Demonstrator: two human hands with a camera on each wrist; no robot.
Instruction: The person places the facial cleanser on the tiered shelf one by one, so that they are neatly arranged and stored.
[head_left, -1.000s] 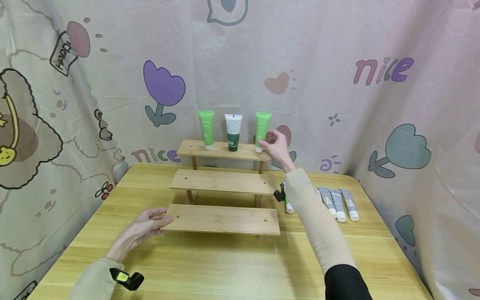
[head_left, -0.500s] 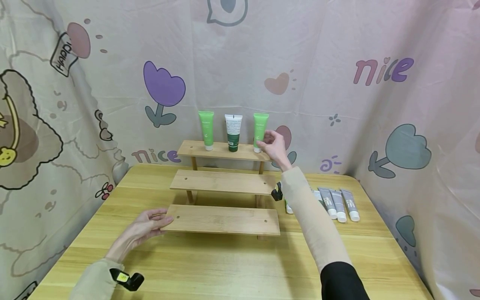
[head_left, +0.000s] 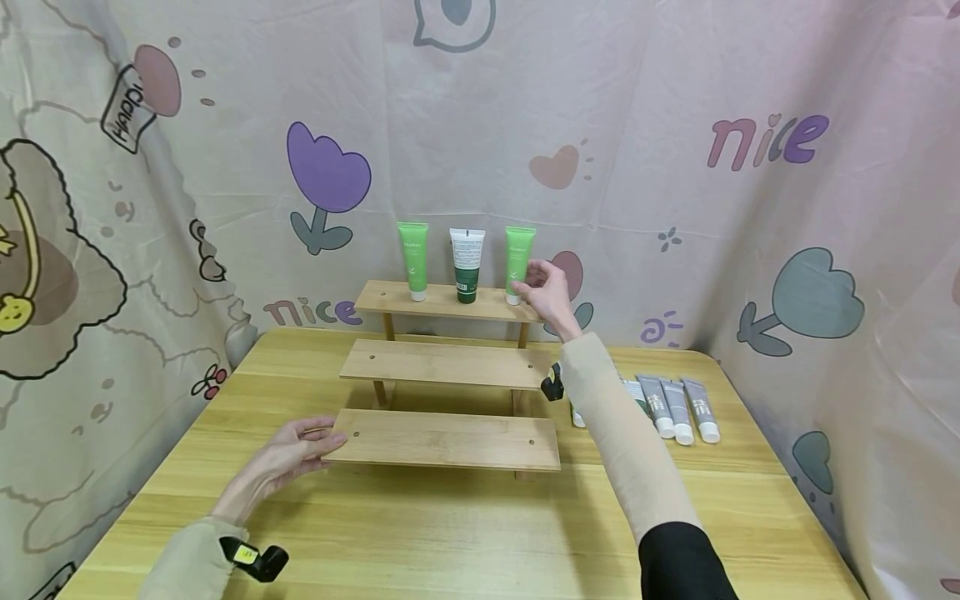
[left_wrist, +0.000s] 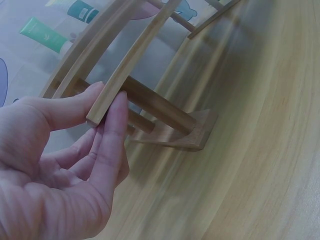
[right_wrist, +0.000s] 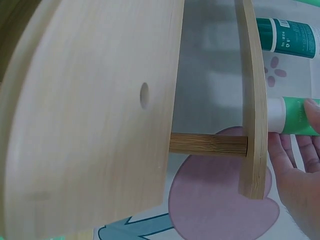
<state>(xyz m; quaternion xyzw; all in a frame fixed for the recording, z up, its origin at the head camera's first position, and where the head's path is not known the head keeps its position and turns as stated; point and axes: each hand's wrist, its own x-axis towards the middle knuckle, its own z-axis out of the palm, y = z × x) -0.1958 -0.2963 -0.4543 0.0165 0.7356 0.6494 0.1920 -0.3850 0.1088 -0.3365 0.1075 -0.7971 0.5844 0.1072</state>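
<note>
A three-tier wooden display shelf stands mid-table. My left hand pinches the left end of its lowest tier; in the left wrist view, the thumb lies above the board and fingers below. At the top tier's right end, my right hand holds a light green squeeze tube near its white cap, thumb against the side in the right wrist view. The tube is upright with its cap down at the board. Left of it stand a white and dark green tube and another light green tube.
Several grey tubes with white caps lie on the table right of the shelf. More tubes there are partly hidden behind my right sleeve. A patterned curtain hangs close behind the top tier.
My right hand and the light green tube have shifted slightly left along the top tier, toward the white and dark green tube. My left hand stays at the lowest tier.
</note>
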